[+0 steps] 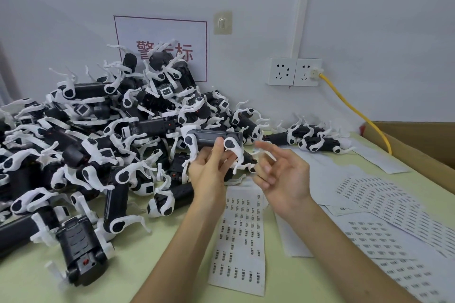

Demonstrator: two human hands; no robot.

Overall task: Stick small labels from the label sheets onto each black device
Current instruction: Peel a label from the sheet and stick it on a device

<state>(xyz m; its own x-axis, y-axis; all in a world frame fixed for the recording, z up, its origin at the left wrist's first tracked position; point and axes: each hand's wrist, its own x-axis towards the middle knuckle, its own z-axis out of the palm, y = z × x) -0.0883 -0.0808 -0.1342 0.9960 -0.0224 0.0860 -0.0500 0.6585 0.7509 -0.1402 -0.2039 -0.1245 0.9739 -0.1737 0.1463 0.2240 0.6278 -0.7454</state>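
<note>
One step midway: clamps left hand (209, 170) round black white-clipped plastic device (211, 137), spreads fingers of right hand (280, 177) apart beside it, probably needs next label from white paper sheet (240, 236).

Matte black oblong device (214, 137), white plastic leg clips bearing black ovals — in the fingers of the left hand (209, 172). White paper label sheet (240, 241), rows of tiny black marks — below the fingers. Pale green tabletop (128, 268) under it. Yellow round cable (354, 109), right of the fingers.

Black device (213, 136) aloft — label sheet (240, 236) flat
</note>
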